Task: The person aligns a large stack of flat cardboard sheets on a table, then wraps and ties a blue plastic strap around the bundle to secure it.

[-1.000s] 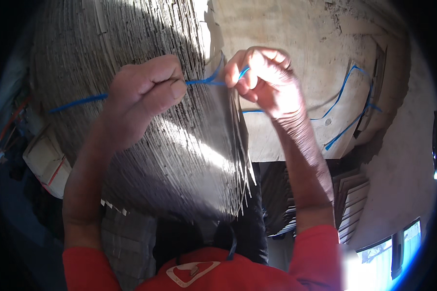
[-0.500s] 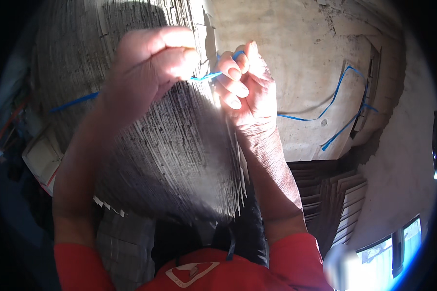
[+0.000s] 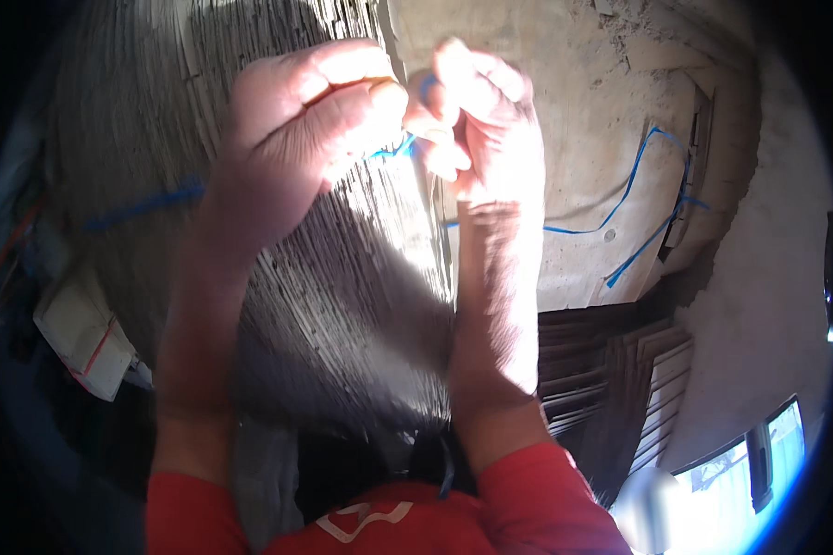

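Observation:
A thick stack of grey-brown cardboard sheets [image 3: 333, 314] stands before me with its layered edges toward me. Blue strapping [image 3: 148, 200] runs across its left side and leads under my left wrist. My left hand [image 3: 305, 129] is closed in a pinch on the strapping, at the stack's upper right edge. Just to its right, my right hand [image 3: 495, 106] has its fingers curled around the same blue strap, part of which shows between the fingers. A short crossing of strap shows between both hands. Strong sunlight washes out the fingertips, so the exact hold is partly hidden.
The strap's loose tail lies bent over a worn pale board [image 3: 565, 268] on the right. Slatted sheets [image 3: 657, 388] lean below it, beside a grey wall [image 3: 740, 314]. A window [image 3: 731, 472] is at lower right. A white carton [image 3: 83, 342] sits at left.
My right hand has turned and risen slightly, its fingers curling closer to my left hand. My left hand has shifted a little right. The gap between the hands has narrowed.

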Available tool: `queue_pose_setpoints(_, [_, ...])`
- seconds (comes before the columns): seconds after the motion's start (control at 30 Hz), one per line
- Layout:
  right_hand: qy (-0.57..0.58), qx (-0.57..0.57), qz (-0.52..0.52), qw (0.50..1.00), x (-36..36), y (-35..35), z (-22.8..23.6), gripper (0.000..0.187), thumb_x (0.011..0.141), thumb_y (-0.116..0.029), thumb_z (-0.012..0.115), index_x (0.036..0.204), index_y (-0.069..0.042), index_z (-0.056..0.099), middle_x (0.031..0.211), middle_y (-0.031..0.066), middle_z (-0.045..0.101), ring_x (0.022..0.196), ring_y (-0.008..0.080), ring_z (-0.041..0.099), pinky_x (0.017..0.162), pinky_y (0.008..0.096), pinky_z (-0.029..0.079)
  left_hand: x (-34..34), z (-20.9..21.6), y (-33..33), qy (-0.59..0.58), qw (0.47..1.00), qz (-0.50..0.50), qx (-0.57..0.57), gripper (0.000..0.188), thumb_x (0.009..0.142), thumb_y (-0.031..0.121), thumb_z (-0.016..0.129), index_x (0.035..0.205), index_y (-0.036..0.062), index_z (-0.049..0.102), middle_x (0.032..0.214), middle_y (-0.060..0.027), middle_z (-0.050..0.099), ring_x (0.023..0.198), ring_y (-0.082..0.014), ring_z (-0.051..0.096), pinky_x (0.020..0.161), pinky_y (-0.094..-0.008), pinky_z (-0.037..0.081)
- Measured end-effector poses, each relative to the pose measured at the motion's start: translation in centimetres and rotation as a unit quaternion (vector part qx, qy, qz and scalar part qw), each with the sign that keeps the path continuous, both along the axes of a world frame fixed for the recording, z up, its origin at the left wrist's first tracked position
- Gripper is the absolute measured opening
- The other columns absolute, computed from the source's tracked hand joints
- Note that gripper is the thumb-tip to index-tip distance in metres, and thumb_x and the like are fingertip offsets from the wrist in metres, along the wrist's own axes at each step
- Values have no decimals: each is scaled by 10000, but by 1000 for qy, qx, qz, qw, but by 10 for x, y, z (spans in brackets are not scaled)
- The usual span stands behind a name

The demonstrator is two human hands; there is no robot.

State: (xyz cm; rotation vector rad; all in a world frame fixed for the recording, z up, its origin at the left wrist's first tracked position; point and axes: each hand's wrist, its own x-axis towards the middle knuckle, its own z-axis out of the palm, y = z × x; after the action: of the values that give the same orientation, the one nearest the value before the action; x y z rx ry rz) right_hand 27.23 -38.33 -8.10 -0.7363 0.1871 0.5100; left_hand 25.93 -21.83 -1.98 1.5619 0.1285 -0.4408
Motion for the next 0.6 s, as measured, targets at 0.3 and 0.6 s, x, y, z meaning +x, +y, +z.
queue_pose_setpoints(0.3, [3, 232, -83, 969, -12, 11, -22, 432, 1047, -359, 417, 711, -89, 439, 597, 28, 383, 465, 90, 261, 350, 227, 260, -9, -6, -4, -93, 988, 98, -67, 225, 900, 26, 438, 675, 27, 438, 594, -41, 439, 483, -42, 335, 427, -198, 260])
queue_pose_setpoints(0.6, [-138, -106, -36, 984, -1, 2, -6, 270, 936, -229, 668, 759, -25, 670, 579, 13, 572, 478, 51, 472, 442, 206, 357, -16, 11, 0, -69, 995, 32, 69, 198, 853, 106, 505, 680, 19, 462, 644, -33, 430, 568, -84, 377, 524, -239, 287])
